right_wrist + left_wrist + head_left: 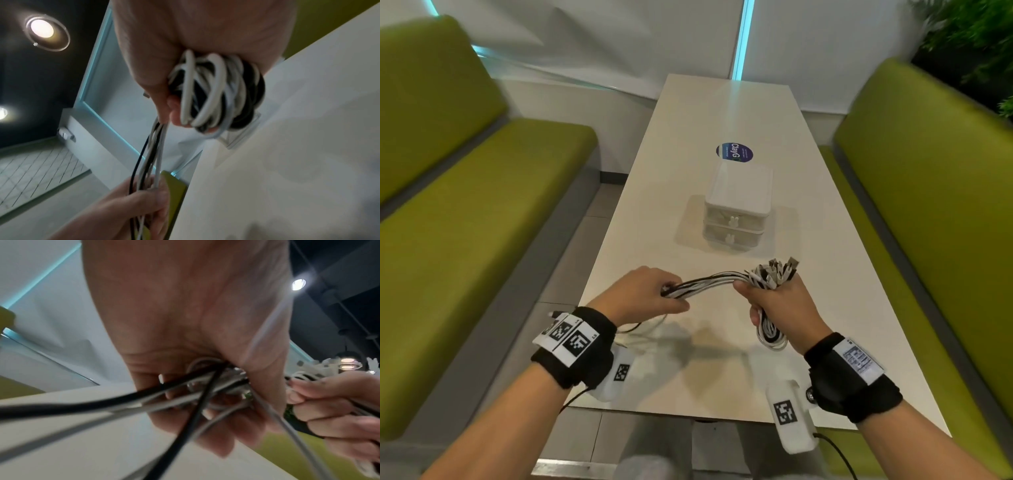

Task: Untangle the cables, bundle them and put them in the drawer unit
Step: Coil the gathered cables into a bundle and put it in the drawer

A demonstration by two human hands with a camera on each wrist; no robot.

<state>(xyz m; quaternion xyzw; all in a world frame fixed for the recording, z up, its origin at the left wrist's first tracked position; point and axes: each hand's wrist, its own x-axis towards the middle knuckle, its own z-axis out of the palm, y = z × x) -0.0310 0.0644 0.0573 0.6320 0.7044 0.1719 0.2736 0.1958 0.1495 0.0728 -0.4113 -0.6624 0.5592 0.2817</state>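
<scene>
Both fists clench limp, light cables [709, 279]: right hand [779, 305] at the looped bundle, left hand [642, 294], at nine o'clock, gathering the slack.

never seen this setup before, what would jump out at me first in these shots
A thick bunch of black and white cables stretches between the two hands above the near end of the white table. The right hand grips the looped part with plugs fanning out on top; the left hand holds the loose strands. Beyond them stands a small white drawer unit, both drawers closed.
</scene>
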